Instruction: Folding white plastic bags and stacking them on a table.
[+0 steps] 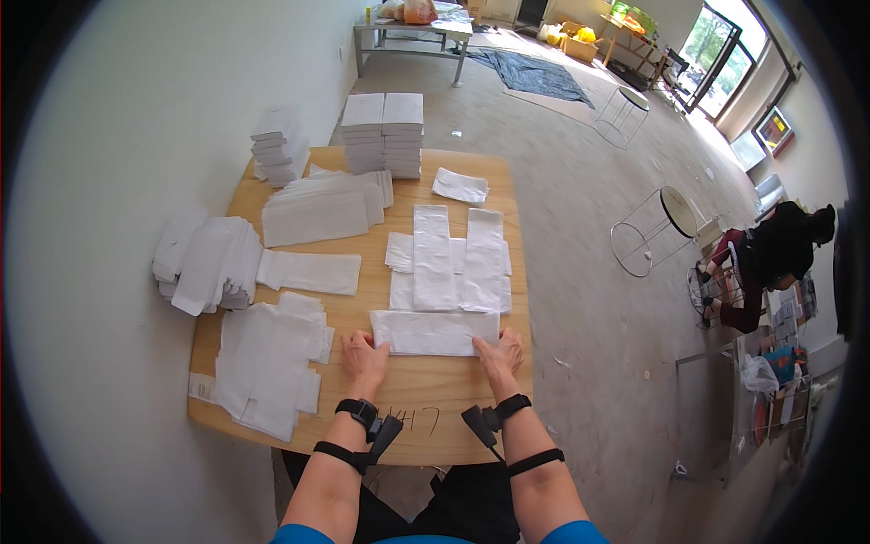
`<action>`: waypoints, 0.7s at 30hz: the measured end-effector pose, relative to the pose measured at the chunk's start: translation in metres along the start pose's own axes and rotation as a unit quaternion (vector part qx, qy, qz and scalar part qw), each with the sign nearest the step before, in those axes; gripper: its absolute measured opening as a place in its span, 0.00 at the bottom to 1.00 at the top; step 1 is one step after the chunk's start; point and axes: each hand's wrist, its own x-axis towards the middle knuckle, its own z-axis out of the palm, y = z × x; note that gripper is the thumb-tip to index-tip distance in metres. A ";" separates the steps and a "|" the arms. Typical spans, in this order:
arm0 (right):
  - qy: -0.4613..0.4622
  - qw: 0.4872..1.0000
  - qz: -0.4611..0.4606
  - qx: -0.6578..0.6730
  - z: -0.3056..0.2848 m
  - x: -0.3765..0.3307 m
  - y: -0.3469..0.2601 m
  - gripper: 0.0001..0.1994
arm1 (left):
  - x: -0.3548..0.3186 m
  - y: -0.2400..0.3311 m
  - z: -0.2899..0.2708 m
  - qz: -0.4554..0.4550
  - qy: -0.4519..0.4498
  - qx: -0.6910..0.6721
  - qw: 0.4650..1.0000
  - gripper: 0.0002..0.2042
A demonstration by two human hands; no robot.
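A long, flat white folded strip (435, 334) lies crosswise near the front of the wooden table (435, 385). I cannot tell whether it is paper or thin cloth. My left hand (365, 359) holds its left end, and my right hand (501, 355) holds its right end. Both thumbs rest on top, while the other fingers are curled and partly hidden. Just beyond, two upright white strips, a left one (432, 263) and a right one (484, 258), lie across other white strips placed sideways. Farther back is a smaller folded white piece (460, 185).
Neat white stacks (382, 127) stand at the table's back, with a smaller stack (277, 150) beside them. Fanned white sheets (317, 213), a leaning pile (204, 263) and loose sheets (267, 358) cover the left side. A wall borders the left. Stools (678, 211) and a seated person (770, 263) are to the right.
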 end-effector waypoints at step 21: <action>-0.043 0.922 -0.346 0.168 -0.002 -0.062 -0.048 0.15 | -0.057 -0.066 -0.004 0.000 -0.038 -0.358 0.933 0.09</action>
